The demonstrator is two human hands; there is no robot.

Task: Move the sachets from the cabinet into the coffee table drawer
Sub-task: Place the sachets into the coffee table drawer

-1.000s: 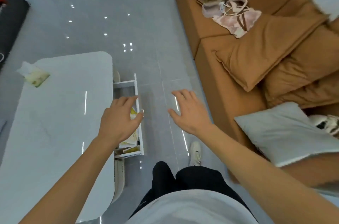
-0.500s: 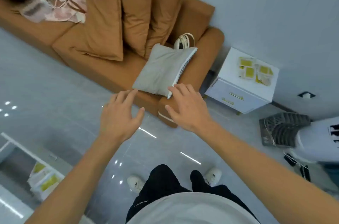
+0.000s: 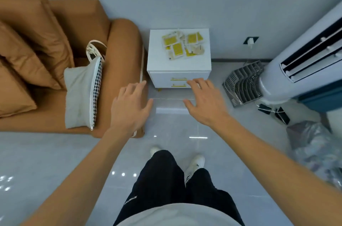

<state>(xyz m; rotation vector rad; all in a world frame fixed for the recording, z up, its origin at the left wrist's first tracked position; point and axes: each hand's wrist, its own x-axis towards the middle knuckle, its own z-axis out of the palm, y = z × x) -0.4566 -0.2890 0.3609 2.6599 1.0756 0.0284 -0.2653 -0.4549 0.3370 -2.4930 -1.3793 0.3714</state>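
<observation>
Reaching out with both hands, fingers loosely spread and holding nothing! The left hand (image 3: 130, 107) hangs in the air with its fingertips in front of the sofa arm (image 3: 125, 44). The right hand (image 3: 203, 104) hovers too, its fingertips overlapping the cabinet (image 3: 157, 59) front beside the gold drawer handles (image 3: 178, 82). The sachets (image 3: 183, 45), a yellow-and-white pile, lie on the cabinet top, beyond both sets of fingertips and well apart from them.
</observation>
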